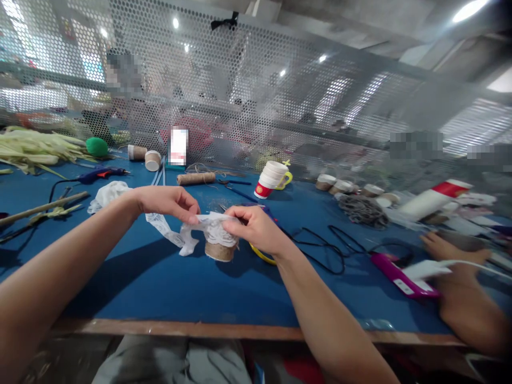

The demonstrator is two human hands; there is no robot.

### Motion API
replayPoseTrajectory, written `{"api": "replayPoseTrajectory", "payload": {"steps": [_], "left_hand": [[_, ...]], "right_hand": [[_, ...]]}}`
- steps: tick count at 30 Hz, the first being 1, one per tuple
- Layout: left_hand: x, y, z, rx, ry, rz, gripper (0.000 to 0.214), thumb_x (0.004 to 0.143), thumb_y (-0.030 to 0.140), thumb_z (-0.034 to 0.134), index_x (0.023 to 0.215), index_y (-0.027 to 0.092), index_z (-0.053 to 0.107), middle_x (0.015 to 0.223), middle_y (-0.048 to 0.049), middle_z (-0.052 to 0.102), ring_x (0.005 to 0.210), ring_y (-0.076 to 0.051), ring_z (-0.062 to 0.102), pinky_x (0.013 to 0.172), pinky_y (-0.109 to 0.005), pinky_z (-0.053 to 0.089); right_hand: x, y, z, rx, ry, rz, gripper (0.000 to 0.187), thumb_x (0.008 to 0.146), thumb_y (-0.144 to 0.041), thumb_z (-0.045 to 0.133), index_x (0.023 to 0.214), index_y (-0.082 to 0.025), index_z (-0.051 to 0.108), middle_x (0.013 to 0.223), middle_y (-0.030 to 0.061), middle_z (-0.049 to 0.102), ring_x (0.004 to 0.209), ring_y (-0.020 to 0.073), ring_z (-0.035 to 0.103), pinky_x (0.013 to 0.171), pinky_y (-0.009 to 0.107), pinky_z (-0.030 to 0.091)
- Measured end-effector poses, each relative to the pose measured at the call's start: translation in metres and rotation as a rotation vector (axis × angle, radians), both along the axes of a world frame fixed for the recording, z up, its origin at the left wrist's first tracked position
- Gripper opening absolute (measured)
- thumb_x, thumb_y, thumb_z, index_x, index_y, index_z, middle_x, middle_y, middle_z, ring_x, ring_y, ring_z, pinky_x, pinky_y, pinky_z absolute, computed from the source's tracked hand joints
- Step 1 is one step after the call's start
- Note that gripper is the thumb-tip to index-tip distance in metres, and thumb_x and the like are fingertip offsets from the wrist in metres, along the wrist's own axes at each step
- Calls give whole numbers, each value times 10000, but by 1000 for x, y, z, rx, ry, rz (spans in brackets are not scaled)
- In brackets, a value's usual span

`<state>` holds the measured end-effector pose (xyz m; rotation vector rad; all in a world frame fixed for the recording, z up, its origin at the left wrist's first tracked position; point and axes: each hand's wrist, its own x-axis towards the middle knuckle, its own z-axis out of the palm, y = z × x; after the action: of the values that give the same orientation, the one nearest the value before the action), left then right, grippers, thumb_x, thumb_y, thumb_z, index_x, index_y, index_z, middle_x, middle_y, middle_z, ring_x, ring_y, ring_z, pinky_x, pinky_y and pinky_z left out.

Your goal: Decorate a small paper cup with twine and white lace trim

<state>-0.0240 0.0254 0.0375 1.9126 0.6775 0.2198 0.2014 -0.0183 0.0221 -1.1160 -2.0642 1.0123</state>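
Observation:
A small brown burlap-wrapped cup point(219, 249) is held just above the blue table point(160, 288), with white lace ribbon point(168, 228) lying around its top. My right hand point(256, 228) grips the cup and presses the lace against it. My left hand point(170, 201) pinches the lace just left of the cup. The ribbon's loose end trails left across the table toward a white lace heap point(107, 194).
A stack of paper cups point(271, 180), a twine spool point(196, 178), a blue glue gun point(102, 173), scissors point(234, 184), black cords point(320, 248) and brown cups point(340, 185) lie around. A co-worker's hand point(452, 261) at right holds a pink glue gun point(400, 274). A perforated screen point(256, 90) stands behind.

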Motion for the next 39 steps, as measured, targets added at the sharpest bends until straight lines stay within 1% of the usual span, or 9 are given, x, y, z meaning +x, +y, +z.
{"api": "replayPoseTrajectory", "payload": {"steps": [4,9,16,25,28,31,35,37,39], "left_hand": [[7,-17,12,-45,83,-161,181,682,321,632,648,144,622,578,31,572,568,-84,464,547,-187,352],[16,-41,29,38,72,-288,167,748,287,563,721,142,641,625,5,593,578,-94,483,559,-185,377],[12,-24,21,495,-50,189,264,711,374,574,849,149,581,661,13,543,561,-81,461,514,-193,352],[52,-47,-7,879,249,358,457,573,569,615,742,162,495,708,-24,501,611,-150,464,539,-254,333],[56,-49,-14,829,268,370,275,660,410,597,709,162,490,742,-37,503,619,-149,478,564,-264,350],[48,-38,-11,602,181,265,168,681,254,553,591,160,448,624,4,469,575,-117,454,546,-242,345],[33,-23,-3,59,-143,223,172,649,245,574,719,162,441,635,38,493,563,-85,469,538,-216,371],[31,-21,-1,-48,-203,230,202,652,255,581,770,158,448,658,36,498,558,-76,460,517,-205,361],[31,-22,0,-44,-168,237,242,669,326,589,791,154,469,625,41,473,520,-65,414,466,-189,310]], "right_hand": [[-4,-1,-2,89,-40,-45,114,713,-241,530,679,-139,568,624,-8,504,569,100,446,534,225,368],[-7,-3,-4,248,-37,-55,100,727,-204,506,664,-146,558,702,13,512,661,120,464,620,248,379],[-10,-2,-7,274,-4,-7,63,704,-188,505,667,-154,542,735,16,506,687,123,467,644,251,375],[-14,1,-8,148,-29,-188,126,667,-190,451,544,-167,469,538,-34,437,531,97,390,510,218,319],[-8,3,-5,162,-24,-269,134,665,-211,472,541,-160,477,534,-32,446,522,94,388,492,212,310],[-2,4,-1,124,-47,-262,132,669,-236,499,570,-148,510,542,-26,468,516,92,392,479,209,309],[2,1,3,57,-58,-154,157,690,-266,515,589,-145,513,545,-31,453,502,83,379,473,209,309],[1,0,3,58,-80,-120,163,696,-266,516,590,-143,514,543,-33,435,508,84,372,475,211,302],[-2,-1,1,68,-95,-101,159,699,-261,513,595,-141,521,542,-33,423,513,85,366,478,213,295]]}}
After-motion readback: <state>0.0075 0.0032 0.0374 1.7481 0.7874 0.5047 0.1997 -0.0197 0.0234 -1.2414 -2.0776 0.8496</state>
